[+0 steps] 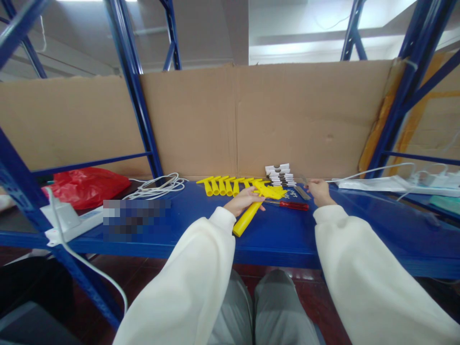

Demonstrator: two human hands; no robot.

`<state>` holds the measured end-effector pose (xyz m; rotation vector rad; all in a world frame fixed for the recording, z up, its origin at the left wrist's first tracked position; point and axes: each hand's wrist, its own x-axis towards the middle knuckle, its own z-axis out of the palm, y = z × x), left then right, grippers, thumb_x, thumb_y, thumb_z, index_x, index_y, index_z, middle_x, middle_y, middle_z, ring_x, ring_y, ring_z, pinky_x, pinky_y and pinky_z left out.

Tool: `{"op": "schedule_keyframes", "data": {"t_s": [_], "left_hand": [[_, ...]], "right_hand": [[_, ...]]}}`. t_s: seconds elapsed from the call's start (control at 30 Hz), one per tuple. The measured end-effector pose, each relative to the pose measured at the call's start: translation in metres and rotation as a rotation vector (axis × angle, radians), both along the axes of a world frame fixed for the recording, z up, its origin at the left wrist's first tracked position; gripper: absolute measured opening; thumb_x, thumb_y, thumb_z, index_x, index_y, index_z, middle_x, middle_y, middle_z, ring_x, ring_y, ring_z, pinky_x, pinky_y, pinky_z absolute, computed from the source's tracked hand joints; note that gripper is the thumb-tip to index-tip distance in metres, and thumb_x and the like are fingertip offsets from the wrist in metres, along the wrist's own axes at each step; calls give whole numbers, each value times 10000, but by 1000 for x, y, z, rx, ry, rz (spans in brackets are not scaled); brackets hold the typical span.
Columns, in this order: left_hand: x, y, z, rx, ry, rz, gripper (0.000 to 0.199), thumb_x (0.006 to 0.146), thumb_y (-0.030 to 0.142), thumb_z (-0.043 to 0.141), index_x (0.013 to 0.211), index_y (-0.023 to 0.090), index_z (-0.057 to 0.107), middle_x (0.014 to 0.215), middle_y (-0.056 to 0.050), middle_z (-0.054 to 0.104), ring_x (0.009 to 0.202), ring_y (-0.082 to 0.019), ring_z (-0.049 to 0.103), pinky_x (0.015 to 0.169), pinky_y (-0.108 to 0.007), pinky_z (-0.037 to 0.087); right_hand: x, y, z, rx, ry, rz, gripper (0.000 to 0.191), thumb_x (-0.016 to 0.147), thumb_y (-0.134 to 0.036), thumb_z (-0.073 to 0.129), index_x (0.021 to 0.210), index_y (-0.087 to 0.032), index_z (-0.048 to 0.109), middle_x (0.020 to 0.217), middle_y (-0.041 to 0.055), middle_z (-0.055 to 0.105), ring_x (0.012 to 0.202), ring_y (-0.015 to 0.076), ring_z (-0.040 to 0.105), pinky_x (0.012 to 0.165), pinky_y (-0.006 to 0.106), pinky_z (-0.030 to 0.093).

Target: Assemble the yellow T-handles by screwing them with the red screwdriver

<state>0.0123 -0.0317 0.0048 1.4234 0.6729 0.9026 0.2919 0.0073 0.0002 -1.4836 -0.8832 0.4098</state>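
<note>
My left hand (241, 203) is closed around a yellow plastic T-shaped scraper handle (247, 219), its round grip slanting down toward the table's front edge. Just right of the screwdriver's far side, my right hand (319, 191) has its fingers pinched together; what they hold, if anything, is too small to make out. Near those fingertips lies a flat grey strip (303, 192), beside small scattered metal pieces (291, 194). More yellow T-shaped handles (223, 185) stand in a row at the back. A red-handled screwdriver (293, 206) lies between my hands.
A stack of small white packets (280, 175) sits by the cardboard back wall (287, 115). White cables (161, 186), a red plastic bag (86, 187) and a power strip (79, 225) lie left. A white packet (373, 183) lies right. Blue posts (134, 91) frame the shelf.
</note>
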Motion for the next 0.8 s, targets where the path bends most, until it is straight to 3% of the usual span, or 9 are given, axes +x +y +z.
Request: {"op": "schedule_keyframes", "data": {"t_s": [0.17, 0.5, 0.8], "left_hand": [[2, -1, 1, -25, -8, 30, 330, 692, 71, 804, 918, 148, 577, 787, -16, 715, 529, -130, 667, 624, -271, 564], [4, 5, -6, -9, -38, 17, 306, 715, 82, 799, 933, 136, 591, 837, -45, 720, 523, -120, 658, 606, -270, 557], [3, 1, -1, -17, -32, -9, 330, 682, 78, 826, 885, 138, 573, 784, -26, 708, 523, -116, 657, 579, -253, 551]], "right_hand": [[19, 12, -14, -197, -231, -149, 300, 570, -131, 716, 867, -176, 692, 960, 161, 734, 1030, 346, 670, 786, 397, 542], [32, 22, -24, -356, -392, -73, 412, 613, -269, 786, 1006, -191, 689, 1059, 177, 717, 992, 330, 676, 805, 422, 526], [33, 25, -28, -307, -467, -71, 270, 629, -332, 803, 851, -207, 713, 905, 161, 728, 989, 356, 681, 781, 421, 543]]}}
